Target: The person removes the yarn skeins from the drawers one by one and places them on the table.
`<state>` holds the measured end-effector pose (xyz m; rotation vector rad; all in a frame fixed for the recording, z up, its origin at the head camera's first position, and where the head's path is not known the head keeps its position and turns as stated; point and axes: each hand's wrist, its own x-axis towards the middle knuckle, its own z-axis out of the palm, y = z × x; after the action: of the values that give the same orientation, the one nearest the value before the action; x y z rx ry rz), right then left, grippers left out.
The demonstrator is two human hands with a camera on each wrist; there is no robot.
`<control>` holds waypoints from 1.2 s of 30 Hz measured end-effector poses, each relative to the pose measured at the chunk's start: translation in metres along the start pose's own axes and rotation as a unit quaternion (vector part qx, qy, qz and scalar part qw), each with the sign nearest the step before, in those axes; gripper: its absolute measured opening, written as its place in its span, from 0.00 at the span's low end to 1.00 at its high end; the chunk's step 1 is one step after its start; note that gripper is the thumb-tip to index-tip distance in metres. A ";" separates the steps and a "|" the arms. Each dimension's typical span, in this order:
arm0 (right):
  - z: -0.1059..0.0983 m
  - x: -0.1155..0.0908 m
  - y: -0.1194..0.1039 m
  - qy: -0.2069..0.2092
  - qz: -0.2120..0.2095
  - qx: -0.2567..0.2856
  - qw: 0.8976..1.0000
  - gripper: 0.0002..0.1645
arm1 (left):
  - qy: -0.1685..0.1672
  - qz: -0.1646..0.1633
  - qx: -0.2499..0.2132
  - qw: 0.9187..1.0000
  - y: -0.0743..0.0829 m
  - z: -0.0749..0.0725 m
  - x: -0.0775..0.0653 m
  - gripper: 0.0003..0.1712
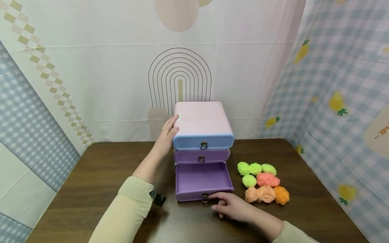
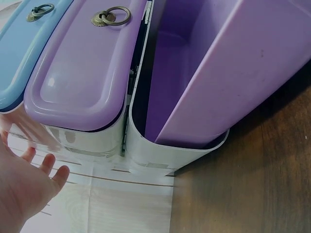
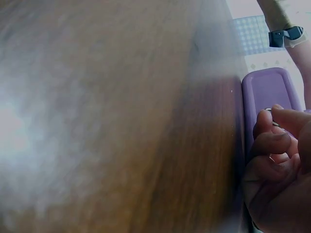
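Note:
A small drawer cabinet [image 1: 200, 118] has a pink top, a blue drawer [image 1: 185, 142] uppermost and a purple drawer [image 1: 186, 157] in the middle. Its bottom purple drawer [image 1: 199, 175] is pulled out, with nothing visible inside. My left hand [image 1: 167, 133] rests against the cabinet's upper left side, fingers extended; the left wrist view shows this hand [image 2: 29, 179] beside the cabinet wall. At the bottom drawer's front, my right hand [image 1: 234, 206] has its fingertips at the metal ring pull [image 1: 205, 198]. In the right wrist view, the right hand [image 3: 279, 165] pinches that ring between fingertips.
Right of the cabinet lie several small yarn balls: green yarn [image 1: 249, 181], pink yarn [image 1: 268, 180], peach yarn [image 1: 266, 194] and orange yarn [image 1: 281, 195]. Everything stands on a dark wooden table [image 1: 103, 189]. A patterned cloth [image 1: 106, 74] hangs close behind the cabinet.

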<state>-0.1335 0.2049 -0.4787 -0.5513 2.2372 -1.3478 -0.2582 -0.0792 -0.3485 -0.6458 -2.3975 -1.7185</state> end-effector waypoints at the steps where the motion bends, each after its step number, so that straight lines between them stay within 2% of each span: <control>1: 0.001 0.000 0.000 0.002 0.001 0.000 1.000 0.22 | 0.001 0.000 0.000 1.000 0.000 0.000 0.000 0.33; 16: 0.017 0.010 -0.006 0.060 0.012 0.004 0.998 0.19 | 0.003 -0.002 0.000 1.000 0.002 0.000 -0.001 0.33; 36: 0.016 0.015 -0.009 0.079 0.018 -0.011 0.997 0.14 | 0.002 0.004 -0.002 1.000 -0.002 0.000 0.000 0.33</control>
<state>-0.1351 0.1812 -0.4795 -0.4232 2.3786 -1.3952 -0.2593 -0.0799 -0.3496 -0.6505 -2.3864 -1.7219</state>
